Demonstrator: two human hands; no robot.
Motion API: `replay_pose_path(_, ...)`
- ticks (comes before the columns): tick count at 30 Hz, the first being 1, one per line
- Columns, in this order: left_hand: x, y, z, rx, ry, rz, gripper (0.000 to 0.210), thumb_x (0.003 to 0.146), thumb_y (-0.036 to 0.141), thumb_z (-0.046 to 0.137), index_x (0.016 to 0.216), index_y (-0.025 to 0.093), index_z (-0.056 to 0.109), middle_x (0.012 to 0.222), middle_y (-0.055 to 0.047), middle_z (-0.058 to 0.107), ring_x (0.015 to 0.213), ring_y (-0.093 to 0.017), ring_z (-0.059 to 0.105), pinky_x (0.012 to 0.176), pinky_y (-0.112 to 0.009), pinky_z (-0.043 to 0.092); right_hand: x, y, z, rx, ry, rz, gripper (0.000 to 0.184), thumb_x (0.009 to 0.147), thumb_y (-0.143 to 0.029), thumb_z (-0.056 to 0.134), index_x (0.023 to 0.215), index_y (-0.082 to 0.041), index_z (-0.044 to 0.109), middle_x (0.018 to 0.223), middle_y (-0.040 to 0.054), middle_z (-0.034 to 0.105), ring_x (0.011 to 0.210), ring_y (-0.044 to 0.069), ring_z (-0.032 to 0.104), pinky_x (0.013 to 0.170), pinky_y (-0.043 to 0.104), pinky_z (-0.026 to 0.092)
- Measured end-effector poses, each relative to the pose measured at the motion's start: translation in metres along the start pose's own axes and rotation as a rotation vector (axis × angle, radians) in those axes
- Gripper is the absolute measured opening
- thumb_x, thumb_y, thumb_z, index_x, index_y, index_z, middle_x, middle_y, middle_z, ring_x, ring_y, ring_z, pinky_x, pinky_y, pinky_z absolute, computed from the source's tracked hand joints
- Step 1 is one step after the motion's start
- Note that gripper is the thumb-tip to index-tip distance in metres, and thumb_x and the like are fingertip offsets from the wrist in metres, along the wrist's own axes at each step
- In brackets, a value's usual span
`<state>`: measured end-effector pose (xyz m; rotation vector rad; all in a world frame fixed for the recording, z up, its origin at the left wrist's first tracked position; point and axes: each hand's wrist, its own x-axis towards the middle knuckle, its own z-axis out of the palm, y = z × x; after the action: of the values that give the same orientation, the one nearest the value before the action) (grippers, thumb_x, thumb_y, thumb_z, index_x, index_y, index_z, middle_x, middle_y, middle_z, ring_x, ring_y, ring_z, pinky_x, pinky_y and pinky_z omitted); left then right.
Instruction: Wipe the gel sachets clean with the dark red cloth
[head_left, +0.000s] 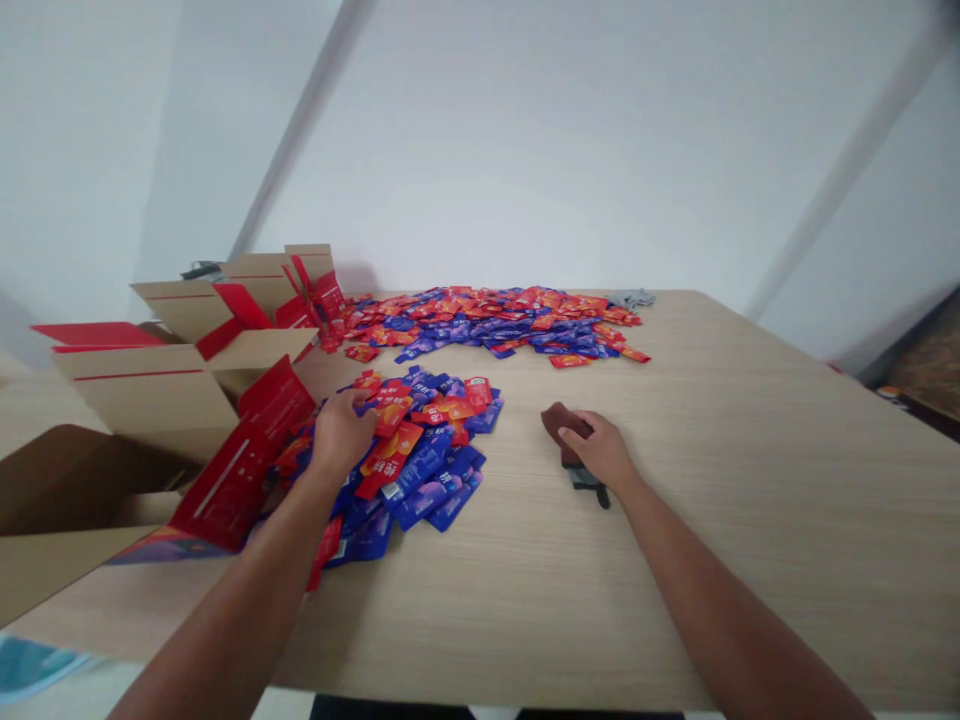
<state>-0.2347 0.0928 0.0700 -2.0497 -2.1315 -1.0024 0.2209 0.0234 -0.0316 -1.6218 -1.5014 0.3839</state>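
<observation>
My left hand (pixel 343 432) rests at the left side of a near heap of small flat sachets (pixel 424 465), red-orange and blue-purple. Its fingers curl down against the sachets, and what lies between them is hidden. To the right, my right hand (pixel 606 450) pinches a dark brown folded piece (pixel 556 422), perhaps cloth or leather, just above the table. A small grey-and-black item (pixel 585 478) shows beneath that hand; I cannot tell whether it is joined to the brown piece.
Open cardboard boxes (pixel 150 385) with red flaps stand along the left. A second long heap of sachets (pixel 487 320) lies at the back of the wooden table (pixel 750 480), near the wall. A crumpled grey cloth (pixel 631 298) lies at its right end.
</observation>
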Motion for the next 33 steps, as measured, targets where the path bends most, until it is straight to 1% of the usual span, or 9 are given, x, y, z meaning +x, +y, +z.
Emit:
replay_pose_path(3,-0.004,0.009,0.005,0.032,0.075,0.111,0.036,0.085,0.029,0.06,0.113,0.013,0.073,0.119,-0.017,0.074,0.116,-0.035,0.067,0.108,-0.046,0.051,0.0,-0.003,0.0,0.011,-0.019,-0.006,0.037,0.087,-0.043,0.071,0.117,-0.021,0.074,0.111,0.0076,0.077,0.098,0.026,0.071,0.088,0.037,0.053)
replay_pose_path(7,-0.017,0.043,0.007,-0.043,0.139,0.25,0.031,0.091,0.034,0.058,0.11,0.015,0.072,0.118,-0.016,0.074,0.119,-0.036,0.065,0.112,-0.05,0.047,-0.001,-0.009,0.0,-0.01,-0.046,-0.009,0.031,0.087,-0.038,0.071,0.114,-0.023,0.075,0.11,0.0073,0.077,0.097,0.026,0.07,0.087,0.038,0.052)
replay_pose_path(11,-0.035,0.093,0.025,-0.186,0.013,0.392,0.024,0.094,0.033,0.059,0.109,0.02,0.071,0.112,-0.01,0.074,0.114,-0.031,0.067,0.107,-0.046,0.051,-0.007,-0.018,0.002,-0.052,-0.083,-0.044,0.031,0.088,-0.034,0.071,0.116,-0.022,0.074,0.109,0.0074,0.075,0.097,0.026,0.069,0.087,0.038,0.051)
replay_pose_path(13,-0.039,0.121,0.046,-0.234,-0.09,0.465,0.023,0.095,0.03,0.059,0.111,0.02,0.071,0.114,-0.01,0.074,0.114,-0.029,0.067,0.106,-0.044,0.052,-0.011,-0.025,0.004,-0.059,-0.119,-0.084,0.031,0.088,-0.033,0.071,0.117,-0.022,0.074,0.108,0.0071,0.074,0.098,0.025,0.068,0.087,0.037,0.05)
replay_pose_path(16,-0.03,0.165,0.09,-0.241,-0.242,0.535,0.027,0.091,0.024,0.061,0.115,0.018,0.072,0.121,-0.012,0.073,0.119,-0.028,0.066,0.109,-0.042,0.051,-0.015,-0.033,0.006,-0.041,-0.185,-0.147,0.028,0.089,-0.03,0.072,0.116,-0.023,0.074,0.108,0.0068,0.073,0.097,0.024,0.067,0.086,0.036,0.05)
replay_pose_path(21,0.018,0.235,0.175,-0.172,-0.427,0.625,0.047,0.088,0.022,0.063,0.132,0.01,0.067,0.137,-0.018,0.069,0.128,-0.028,0.064,0.115,-0.039,0.048,-0.015,-0.036,0.005,-0.004,-0.227,-0.195,0.024,0.088,-0.026,0.071,0.112,-0.022,0.073,0.106,0.0063,0.071,0.095,0.023,0.066,0.085,0.035,0.049)
replay_pose_path(24,0.048,0.27,0.218,-0.133,-0.525,0.712,0.059,0.086,0.022,0.065,0.143,0.009,0.061,0.148,-0.018,0.064,0.138,-0.028,0.059,0.119,-0.036,0.044,-0.013,-0.034,0.004,0.013,-0.237,-0.2,0.027,0.088,-0.025,0.072,0.115,-0.023,0.073,0.106,0.0057,0.071,0.095,0.023,0.066,0.086,0.035,0.05)
replay_pose_path(29,0.072,0.304,0.268,-0.042,-0.632,0.807,0.065,0.088,0.022,0.064,0.151,0.01,0.055,0.159,-0.018,0.055,0.15,-0.028,0.049,0.123,-0.035,0.038,-0.01,-0.032,0.004,0.011,-0.259,-0.208,0.026,0.087,-0.025,0.073,0.112,-0.022,0.072,0.105,0.0053,0.07,0.094,0.022,0.066,0.084,0.035,0.049)
replay_pose_path(33,0.074,0.309,0.288,0.025,-0.628,0.784,0.055,0.1,0.03,0.055,0.152,0.013,0.054,0.157,-0.019,0.056,0.144,-0.031,0.054,0.12,-0.043,0.042,-0.007,-0.034,0.003,0.013,-0.283,-0.217,0.021,0.087,-0.024,0.073,0.108,-0.023,0.071,0.1,0.0038,0.069,0.091,0.021,0.064,0.081,0.033,0.047)
